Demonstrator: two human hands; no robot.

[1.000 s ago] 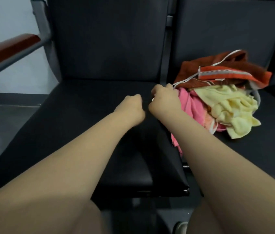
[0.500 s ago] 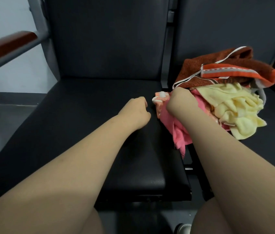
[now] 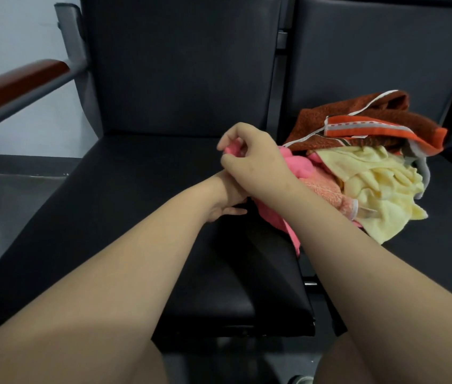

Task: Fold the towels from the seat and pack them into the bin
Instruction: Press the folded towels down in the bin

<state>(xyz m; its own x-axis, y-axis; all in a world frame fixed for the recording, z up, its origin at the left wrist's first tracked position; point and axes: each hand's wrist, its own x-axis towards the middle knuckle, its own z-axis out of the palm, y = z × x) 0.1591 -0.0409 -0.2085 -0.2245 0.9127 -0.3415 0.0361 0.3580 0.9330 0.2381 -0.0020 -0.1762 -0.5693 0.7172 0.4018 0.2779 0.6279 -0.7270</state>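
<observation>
**Terry cloth, soft and limp: best taken by a corner**

Pink cloth shows between the thumb and fingers of the right hand [image 3: 252, 162], which pinches a bunched upper edge of the pink towel [image 3: 297, 166] and holds it a little above the seat. The left hand [image 3: 223, 202] lies just under the right wrist with its fingers pointing toward the same towel. From where I stand, the wrist hides too much to tell whether it grips cloth or only touches it.

The pink towel trails from that pinch down across the gap between the 2 seats, with its lower end hanging at the front edge. The rest of the pile sits on the right seat [image 3: 441, 245]: a peach towel [image 3: 327, 191] touching the pink one, a yellow towel [image 3: 380, 189] crumpled beside it, and a brown and orange towel [image 3: 358, 120] on top at the back. The left seat [image 3: 136, 217] is dark padded vinyl. No bin is in view.

These towels look light and floppy, with no stiffness, so they will sag from wherever they are held. Their nap is likely to catch on neighbouring towels, so pulling the pink towel free may drag the peach one along. I would find 2 corners of 1 hem, 1 in each hand, and lift until the cloth hangs flat before folding it on the left seat.
</observation>
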